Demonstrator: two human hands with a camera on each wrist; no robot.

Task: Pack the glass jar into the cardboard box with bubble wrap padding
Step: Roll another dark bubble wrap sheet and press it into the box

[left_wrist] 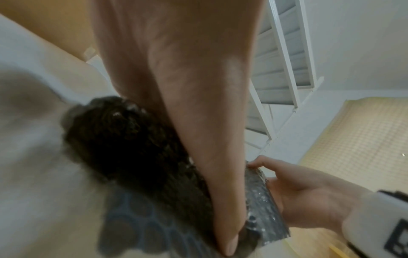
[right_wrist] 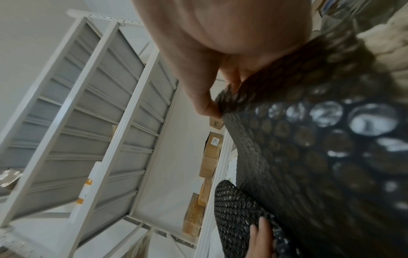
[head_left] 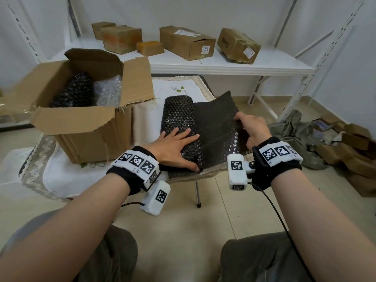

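Evidently the jar itself is not seen, presumably rolled inside the black wrap (head_left: 181, 121) pressed flat-fingered under the left hand (head_left: 173, 147) on the surface, while the loose flap is pinched by the right hand (head_left: 251, 127); wrapping is unfinished, and the box (head_left: 81, 127) beside it is already padded.

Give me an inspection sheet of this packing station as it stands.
Surface: small table under a white embroidered cloth.
Job's things: open cardboard box on the table's left, holding black and clear bubble wrap; black bubble wrap sheet partly rolled into a bundle; jar itself not visible.
Clutter: nothing seen on the table beyond these.
Hands: left hand lies flat on the bundle; right hand pinches the sheet's free edge.
Cables: black leads hang from both wrist cameras.
Surroundings: white shelf with several cardboard boxes; rumpled cloth and flattened cardboard on the floor at right.
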